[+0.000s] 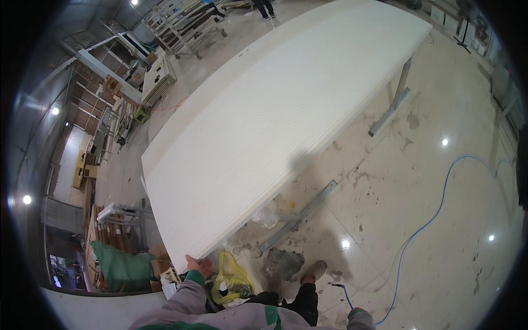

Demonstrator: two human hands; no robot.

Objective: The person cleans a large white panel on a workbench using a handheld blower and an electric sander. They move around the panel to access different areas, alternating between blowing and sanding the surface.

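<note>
A long white panel with fine ribs stretches from near my left side to the far right, lying on metal supports. My left hand touches its near left corner, thumb up at the edge and the other fingers apart from it; their tips are hard to make out. Low at the right, my right hand is closed round a thin blue hose. The hose's short end, with a dark tip, sticks out to the left of this hand, and the rest curves away over the floor.
Beside my legs sits a yellow plastic bag. Metal support feet stick out from beneath the panel. A green sack stands at left. Farther back are a wheeled rack, stacked boards and a person's legs.
</note>
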